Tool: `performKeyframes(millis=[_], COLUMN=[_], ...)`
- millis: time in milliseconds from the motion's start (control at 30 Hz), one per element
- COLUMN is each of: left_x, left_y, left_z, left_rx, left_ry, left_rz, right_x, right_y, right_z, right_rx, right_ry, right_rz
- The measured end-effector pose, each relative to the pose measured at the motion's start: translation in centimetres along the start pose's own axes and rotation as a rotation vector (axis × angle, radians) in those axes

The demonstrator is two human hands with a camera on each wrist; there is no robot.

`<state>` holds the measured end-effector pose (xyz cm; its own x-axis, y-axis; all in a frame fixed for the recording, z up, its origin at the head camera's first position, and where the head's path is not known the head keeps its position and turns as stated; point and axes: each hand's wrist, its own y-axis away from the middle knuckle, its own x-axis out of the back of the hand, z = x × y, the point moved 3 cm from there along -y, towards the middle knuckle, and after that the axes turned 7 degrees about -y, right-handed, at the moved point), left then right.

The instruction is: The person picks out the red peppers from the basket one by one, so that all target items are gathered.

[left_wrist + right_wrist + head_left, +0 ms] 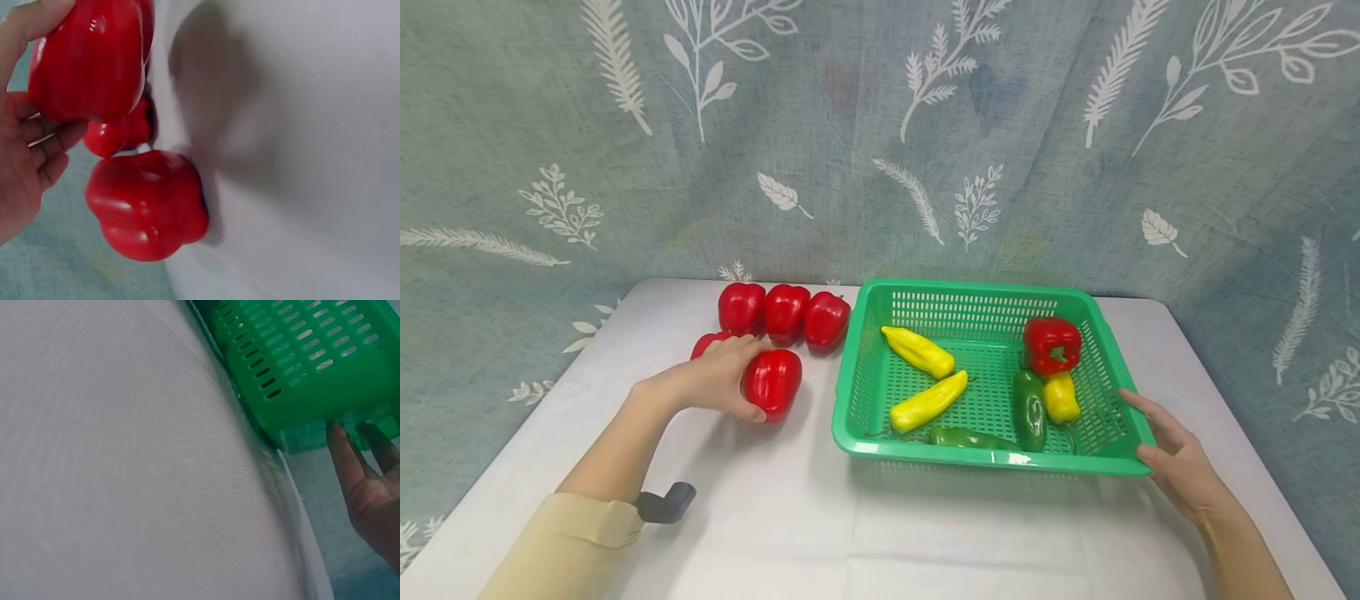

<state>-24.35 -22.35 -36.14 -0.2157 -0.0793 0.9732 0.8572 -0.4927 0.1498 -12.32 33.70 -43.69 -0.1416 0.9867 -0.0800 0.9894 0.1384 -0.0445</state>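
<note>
My left hand (718, 375) grips a red bell pepper (775, 383), with the thumb on its near side and the fingers over its far side. In the left wrist view this pepper (87, 62) is held between thumb and fingers, and a shadow falls on the white cloth. Behind the hand another red pepper (709, 342) is partly hidden. My right hand (1180, 462) touches the right rim of a green basket (1000, 462) with thumb and forefinger. In the right wrist view the extended fingers (344, 450) rest against the rim.
In the basket lie two long yellow peppers (928, 402), two green peppers (1028, 408), a small yellow pepper (1062, 398) and a red bell pepper (1051, 346). Three red peppers (786, 312) line the table's back left. A patterned curtain (850, 150) hangs behind.
</note>
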Motion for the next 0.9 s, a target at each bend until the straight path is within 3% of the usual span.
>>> performKeyframes(millis=[200,500,900], left_x=[-0.3,-0.3,0.3], left_y=[-1.2,-2.3,-2.9], left_z=[-0.7,-2.0,-3.3], left_rx=[-0.042,0.031,0.095], left_ry=[-0.087,-0.083,-0.073], left_rz=[0.035,-0.015,-0.101], right_x=[0.0,-0.2,-0.1], right_y=[0.1,-0.2,0.0], right_z=[0.0,-0.1,-0.1], right_rx=[0.009,-0.029,-0.009], right_ry=[-0.002,0.036,0.028], right_rz=[-0.001,0.017,0.018])
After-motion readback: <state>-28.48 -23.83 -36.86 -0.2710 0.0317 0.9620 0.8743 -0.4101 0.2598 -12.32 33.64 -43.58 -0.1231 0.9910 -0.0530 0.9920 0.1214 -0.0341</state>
